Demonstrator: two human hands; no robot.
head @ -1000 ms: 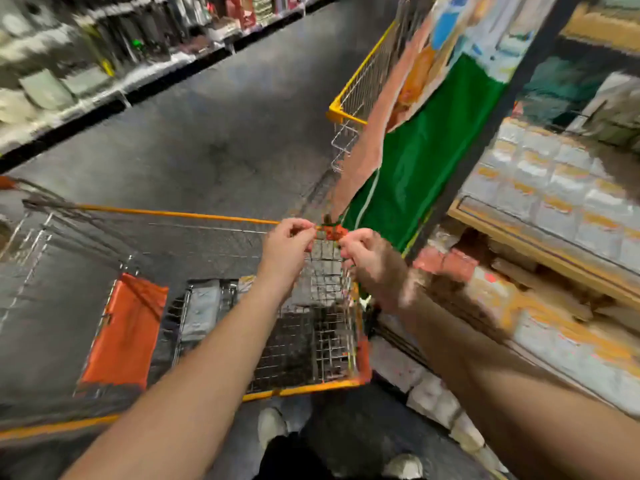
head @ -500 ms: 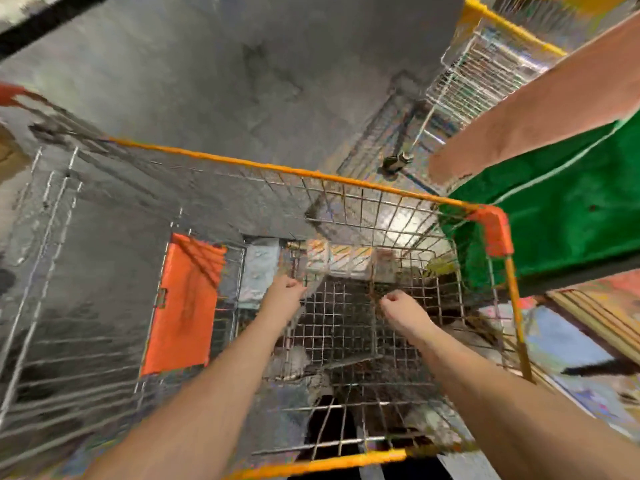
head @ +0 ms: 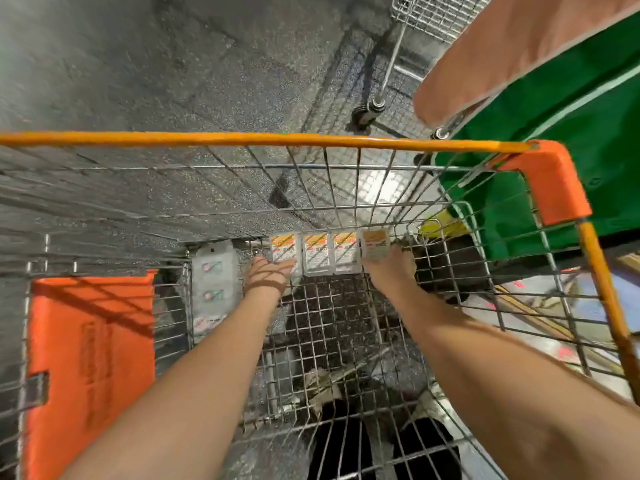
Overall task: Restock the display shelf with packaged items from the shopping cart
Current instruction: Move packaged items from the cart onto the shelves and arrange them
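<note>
Row of packaged items (head: pixel 329 252) lies at far end of shopping cart (head: pixel 277 140) floor; left hand (head: pixel 268 275) and right hand (head: pixel 388 268) bracket row ends, likely for lifting as block; finger closure unclear; display shelf out of view

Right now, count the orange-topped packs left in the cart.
4, in a row against the cart's far wall: left hand on the leftmost, two between, right hand at the rightmost. None visibly hidden.

A shop: wire shopping cart (head: pixel 408 143) holding packaged items (head: pixel 317 252)
</note>
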